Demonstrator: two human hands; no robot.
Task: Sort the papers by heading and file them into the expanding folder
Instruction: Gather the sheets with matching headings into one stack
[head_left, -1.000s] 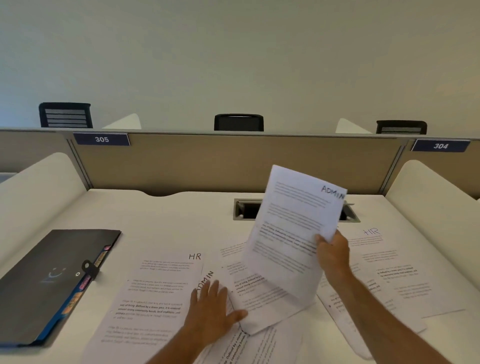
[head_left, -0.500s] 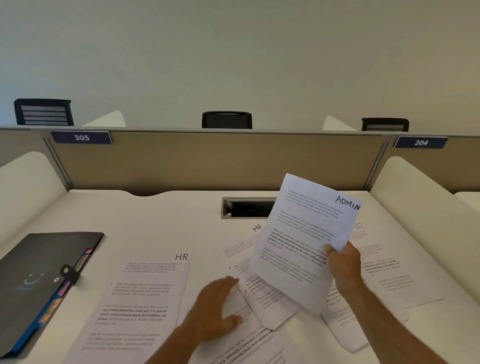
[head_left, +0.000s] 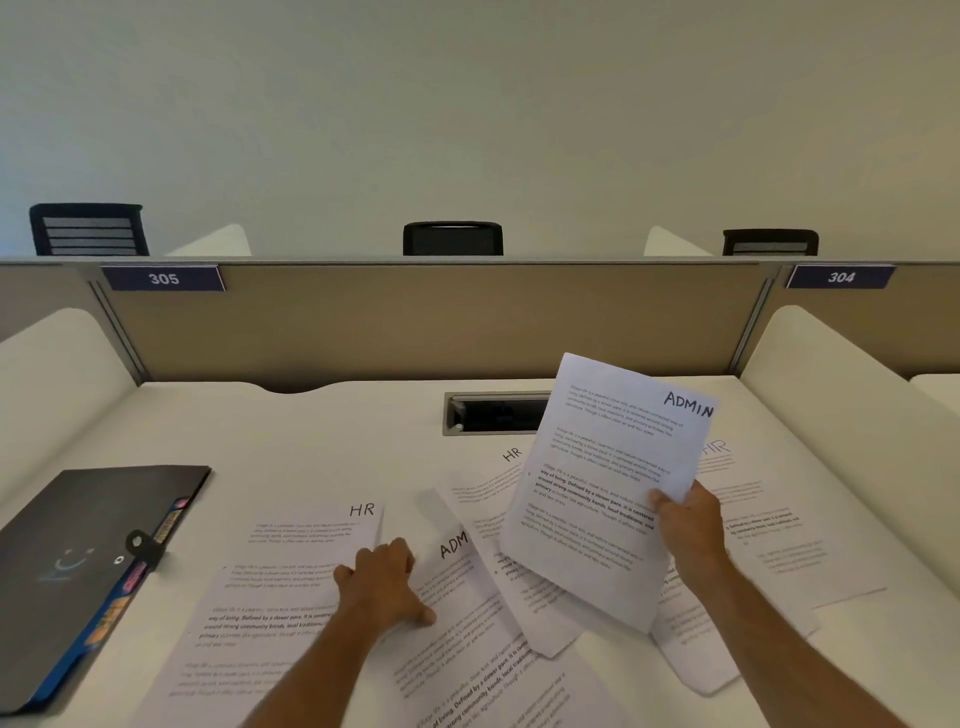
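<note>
Sorting step: gathering ADMIN sheets, nothing filed yet.
My left hand (head_left: 382, 584) fingers curl onto the ADMIN sheet on the table (head_left: 457, 558) beside the HR sheet (head_left: 291, 577); my right hand (head_left: 688, 525) pinches a lifted ADMIN sheet (head_left: 608, 478). Next, I'd guess: stack both. The expanding folder (head_left: 78, 566) lies closed, far left.

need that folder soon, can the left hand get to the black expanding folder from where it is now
Probably yes. The left hand rests on the loose papers, and the expanding folder lies shut on the same side, with only an HR sheet and bare desk between.
</note>
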